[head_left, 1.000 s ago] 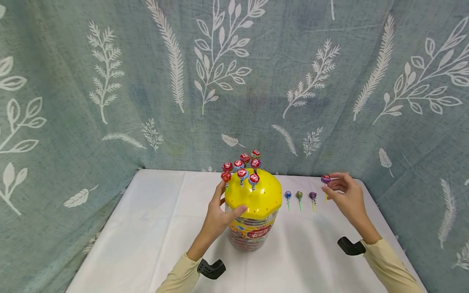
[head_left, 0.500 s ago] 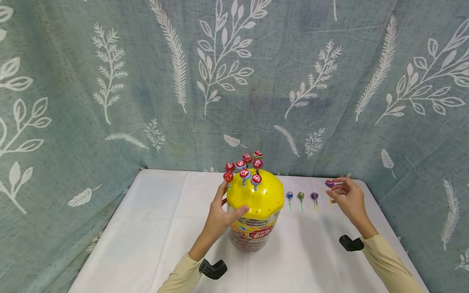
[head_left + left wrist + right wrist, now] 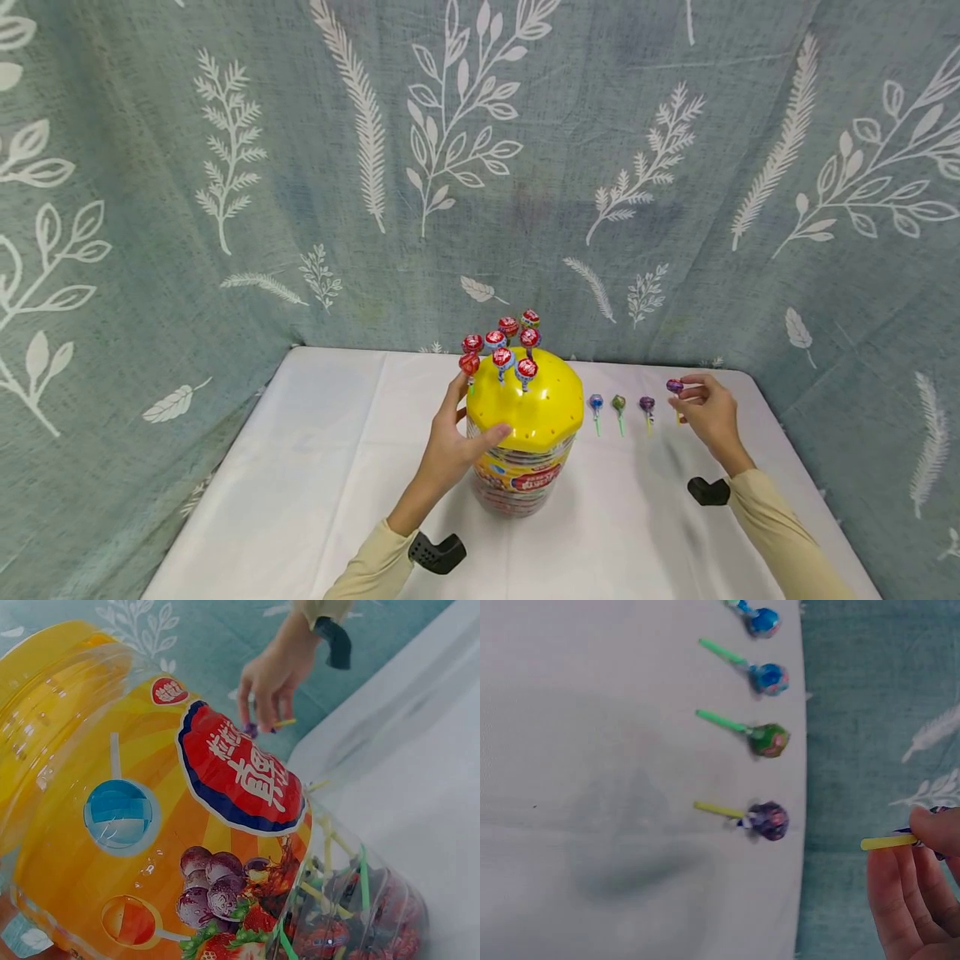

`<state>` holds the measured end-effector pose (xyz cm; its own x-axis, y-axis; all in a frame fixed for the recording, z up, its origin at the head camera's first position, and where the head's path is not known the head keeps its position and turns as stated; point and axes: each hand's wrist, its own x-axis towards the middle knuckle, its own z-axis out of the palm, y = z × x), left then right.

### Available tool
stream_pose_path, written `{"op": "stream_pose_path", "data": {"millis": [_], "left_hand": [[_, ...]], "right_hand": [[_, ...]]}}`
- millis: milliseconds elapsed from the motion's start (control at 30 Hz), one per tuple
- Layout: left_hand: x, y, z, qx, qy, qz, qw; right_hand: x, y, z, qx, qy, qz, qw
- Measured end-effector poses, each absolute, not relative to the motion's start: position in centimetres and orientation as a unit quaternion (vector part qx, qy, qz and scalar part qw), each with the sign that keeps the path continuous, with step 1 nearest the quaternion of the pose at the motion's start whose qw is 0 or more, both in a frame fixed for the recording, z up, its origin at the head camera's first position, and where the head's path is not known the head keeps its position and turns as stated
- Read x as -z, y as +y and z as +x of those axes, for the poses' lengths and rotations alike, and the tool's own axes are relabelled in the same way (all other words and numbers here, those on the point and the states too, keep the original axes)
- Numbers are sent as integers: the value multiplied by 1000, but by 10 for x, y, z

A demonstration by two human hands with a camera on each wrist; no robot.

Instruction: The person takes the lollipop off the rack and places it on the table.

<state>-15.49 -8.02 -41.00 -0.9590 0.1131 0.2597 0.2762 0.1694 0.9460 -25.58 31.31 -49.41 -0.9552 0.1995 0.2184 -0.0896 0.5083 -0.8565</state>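
Note:
A clear plastic candy jar (image 3: 517,479) with a yellow lid (image 3: 555,404) stands upright on the table. Several red-topped lollipops (image 3: 503,358) stick up from the lid's left and far side. My left hand (image 3: 446,450) grips the lid's left side, thumb over its near edge and fingers partly hidden behind. At the right, my right hand (image 3: 712,417) pinches a purple lollipop (image 3: 674,386) by its yellow stick (image 3: 889,843), between thumb and fingers. Left of that hand, a purple lollipop (image 3: 647,403), a green lollipop (image 3: 618,402) and a blue lollipop (image 3: 596,402) lie in a row.
A second blue lollipop (image 3: 763,622) shows at the row's end in the right wrist view. More lollipops (image 3: 322,934) fill the jar's see-through part. White cloth covers the table (image 3: 300,467); a leaf-patterned curtain (image 3: 337,167) hangs behind and beside it.
The right hand, with the purple lollipop, has come slightly nearer to the front of the table. The left hand keeps its hold on the lid. The head view has shifted a little.

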Motion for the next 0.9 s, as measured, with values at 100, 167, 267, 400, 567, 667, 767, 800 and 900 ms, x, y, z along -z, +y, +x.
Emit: {"op": "stream_pose_path", "data": {"millis": [100,167,267,400,567,667,767,800,900], "left_hand": [[410,-80,-155,631,-762,-128,68],[409,-80,-154,631,-762,-127,68],[409,-80,-154,631,-762,-127,68],[409,-80,-154,631,-762,-128,69],[411,-80,-154,629,-763,-128,69],[412,-79,-155,630,-763,-127,68],[412,-79,-154,629,-764,-128,70],[412,-79,-154,629,-764,-128,70],[412,-79,-154,628,-764,-129,71]], "right_hand": [[496,311,-257,-464,-873,-57,139],[502,313,-261,-455,-878,-67,131],[511,316,-266,-446,-882,-85,126],[524,318,-272,-433,-886,-107,123],[536,324,-274,-396,-907,-93,113],[544,327,-275,-381,-915,-78,108],[552,329,-276,-373,-919,-80,103],[554,329,-277,-373,-919,-84,99],[561,329,-277,-368,-919,-105,93]]}}
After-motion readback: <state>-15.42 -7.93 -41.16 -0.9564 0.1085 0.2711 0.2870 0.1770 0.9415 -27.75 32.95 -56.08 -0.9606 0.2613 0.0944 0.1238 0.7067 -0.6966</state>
